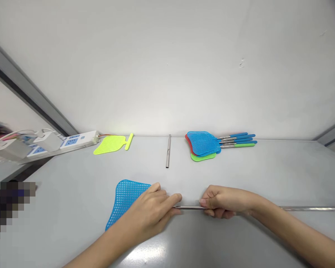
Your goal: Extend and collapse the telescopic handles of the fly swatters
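A blue fly swatter head (128, 197) lies low at the left of centre, partly covered by my left hand (153, 208). That hand's fingers are closed on the swatter where the head meets its thin metal rod (190, 207). My right hand (222, 201) is wrapped round the same rod a short way to the right. Beyond my right forearm a long stretch of metal rod comes out toward the right edge. Its far end is out of view. The neck of the swatter is hidden under my left fingers.
At the back lie a loose metal rod (168, 152), a yellow-green swatter head with a short T-shaped piece (111, 144), and a pile of swatters (203, 143) with blue and green handles. A power strip (72, 143) with white adapters is on the left. A wall stands behind the grey table (281, 167).
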Demonstrator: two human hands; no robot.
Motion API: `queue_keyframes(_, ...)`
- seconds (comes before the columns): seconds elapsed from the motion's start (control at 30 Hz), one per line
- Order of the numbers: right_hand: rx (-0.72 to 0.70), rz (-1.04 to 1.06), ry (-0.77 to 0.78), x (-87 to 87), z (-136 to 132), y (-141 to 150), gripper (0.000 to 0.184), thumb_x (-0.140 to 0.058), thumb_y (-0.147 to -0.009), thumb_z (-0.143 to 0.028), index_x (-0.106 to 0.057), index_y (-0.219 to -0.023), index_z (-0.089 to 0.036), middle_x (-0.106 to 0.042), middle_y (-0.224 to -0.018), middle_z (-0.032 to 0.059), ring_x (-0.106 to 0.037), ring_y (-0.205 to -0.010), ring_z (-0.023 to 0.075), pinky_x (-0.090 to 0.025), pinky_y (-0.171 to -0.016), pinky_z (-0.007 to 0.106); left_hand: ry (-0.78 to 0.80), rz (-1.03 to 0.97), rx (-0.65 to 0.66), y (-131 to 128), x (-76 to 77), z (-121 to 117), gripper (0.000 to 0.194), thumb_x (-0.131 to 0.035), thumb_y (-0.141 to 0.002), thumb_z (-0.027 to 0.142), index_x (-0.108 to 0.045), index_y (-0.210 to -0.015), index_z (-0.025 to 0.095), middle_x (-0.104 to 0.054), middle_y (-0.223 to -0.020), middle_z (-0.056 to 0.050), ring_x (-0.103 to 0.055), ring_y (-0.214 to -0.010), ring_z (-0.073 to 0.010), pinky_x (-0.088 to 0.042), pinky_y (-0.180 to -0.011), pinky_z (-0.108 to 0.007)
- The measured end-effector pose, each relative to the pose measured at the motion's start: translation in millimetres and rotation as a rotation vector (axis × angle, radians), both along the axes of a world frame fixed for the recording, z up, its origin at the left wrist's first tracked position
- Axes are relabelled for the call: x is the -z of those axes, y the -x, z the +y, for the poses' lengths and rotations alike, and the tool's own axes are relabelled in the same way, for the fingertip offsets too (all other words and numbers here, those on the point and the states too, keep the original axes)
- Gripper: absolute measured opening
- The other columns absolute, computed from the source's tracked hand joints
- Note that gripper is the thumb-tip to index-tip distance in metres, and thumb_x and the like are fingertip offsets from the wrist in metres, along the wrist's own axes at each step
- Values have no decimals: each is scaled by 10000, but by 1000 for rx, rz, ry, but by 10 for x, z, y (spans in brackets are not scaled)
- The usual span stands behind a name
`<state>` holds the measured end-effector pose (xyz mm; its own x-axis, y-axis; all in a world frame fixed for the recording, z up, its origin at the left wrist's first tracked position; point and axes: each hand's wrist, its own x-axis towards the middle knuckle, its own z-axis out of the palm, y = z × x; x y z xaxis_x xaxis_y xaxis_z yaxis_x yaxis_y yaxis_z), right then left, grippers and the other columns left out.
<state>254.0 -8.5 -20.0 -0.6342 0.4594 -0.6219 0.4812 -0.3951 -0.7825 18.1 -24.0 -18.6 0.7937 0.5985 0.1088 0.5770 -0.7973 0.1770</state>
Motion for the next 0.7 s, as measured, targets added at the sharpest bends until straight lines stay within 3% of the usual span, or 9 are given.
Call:
queue_keyframes(0.13,-26,40,85,18,23,-2,364,-452,-793,-417,-481,-575,-127,-301,-423,-73,-224,-348,23,-131,-318,160,42,2,-5,-24,-4,-4,227,-304,-897,295,-508,-902,196,-518,-616,9,-420,-554,-126,-314,-609,-289)
queue_keyframes(0.37,-90,20,-116,14,55,-63,380,-405,-824,-437,-578,-722,-116,-448,-523,-33,-379,-391,35,-276,-368,155,119,-12,-65,-20,-37,38,252,-341,-883,337,-537,-813,196,-525,-617,9,-444,-586,-125,-325,-646,-283)
queue_keyframes(0.5,-105,-16,-217,-2,68,-94,254,-551,-745,-389,-535,-830,-151,-517,-601,-32,-453,-427,51,-324,-387,155,151,-40,-104,-5,2,57,260,-360,-872,360,-551,-802,197,-524,-615,2,-454,-629,-139,-327,-633,-273)
queue_keyframes(0.7,11,-18,-332,46,79,-105,247,-578,-719,-376,-481,-724,-149,-531,-571,-27,-511,-439,80,-364,-399,172,189,-18,-132,1,37,83,292,-321,-883,367,-552,-808,205,-525,-623,0,-458,-655,-145,-329,-646,-276)
